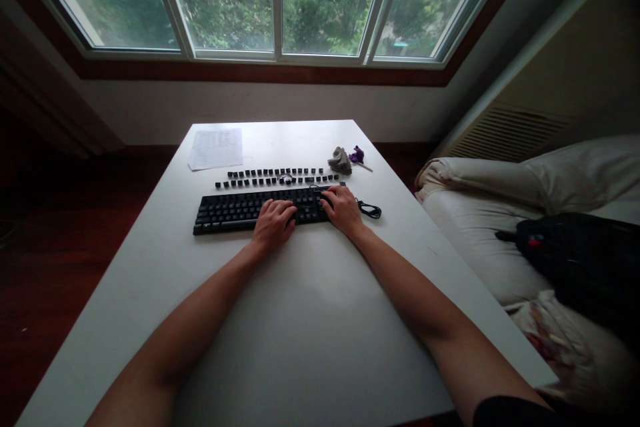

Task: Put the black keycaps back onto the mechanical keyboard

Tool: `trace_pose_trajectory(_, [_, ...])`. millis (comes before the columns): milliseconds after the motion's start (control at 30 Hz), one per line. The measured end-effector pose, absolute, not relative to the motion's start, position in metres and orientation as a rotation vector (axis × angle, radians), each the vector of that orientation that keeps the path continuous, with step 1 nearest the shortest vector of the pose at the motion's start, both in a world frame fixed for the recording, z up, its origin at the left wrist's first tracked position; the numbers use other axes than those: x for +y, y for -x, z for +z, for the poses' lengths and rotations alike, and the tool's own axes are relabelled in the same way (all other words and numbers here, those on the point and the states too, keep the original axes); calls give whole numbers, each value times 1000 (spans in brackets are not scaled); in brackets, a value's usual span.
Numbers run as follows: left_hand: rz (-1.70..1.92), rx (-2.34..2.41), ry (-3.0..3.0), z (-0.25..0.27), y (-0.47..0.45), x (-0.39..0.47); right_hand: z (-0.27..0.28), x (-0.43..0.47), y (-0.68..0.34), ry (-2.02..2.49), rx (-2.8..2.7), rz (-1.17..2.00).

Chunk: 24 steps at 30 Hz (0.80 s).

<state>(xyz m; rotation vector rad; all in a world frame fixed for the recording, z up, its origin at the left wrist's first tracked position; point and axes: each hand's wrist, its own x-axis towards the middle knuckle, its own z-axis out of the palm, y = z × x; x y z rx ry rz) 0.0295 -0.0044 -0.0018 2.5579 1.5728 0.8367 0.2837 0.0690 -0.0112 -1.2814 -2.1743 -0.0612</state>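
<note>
A black keyboard [227,207] lies across the white table. My left hand [274,217] rests on its middle, palm down, with the fingers lying loosely over the keys. At the keyboard's right end is my right hand [343,208], its fingers bent over the number keys and slightly apart; no held object shows under them. Behind the keyboard, loose black keycaps [254,181] stand in two rows. Among them lies a small looped wire tool [286,179], too small to make out fully. A coiled black cable [370,210] sits just right of my right hand.
Printed paper [216,148] lies at the table's [300,320] far left. A crumpled grey cloth [340,161] and a purple bundle on a stick [357,155] are at the far right. Beside the table stands a pale sofa [465,233] with a black bag [580,260]. Windows are ahead.
</note>
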Motion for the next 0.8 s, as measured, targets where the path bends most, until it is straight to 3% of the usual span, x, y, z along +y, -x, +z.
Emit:
trace_pose_trajectory(200, [925, 1949, -2368, -8, -19, 0, -12, 69, -282, 1280, -2195, -61])
trace_pose_trajectory(533, [830, 1829, -2434, -7, -12, 2, -12, 73, -282, 1278, -2196, -77])
trace_pose_trajectory(800, [842, 1803, -2436, -5, -7, 6, 6, 147, -322, 1443, -2095, -42])
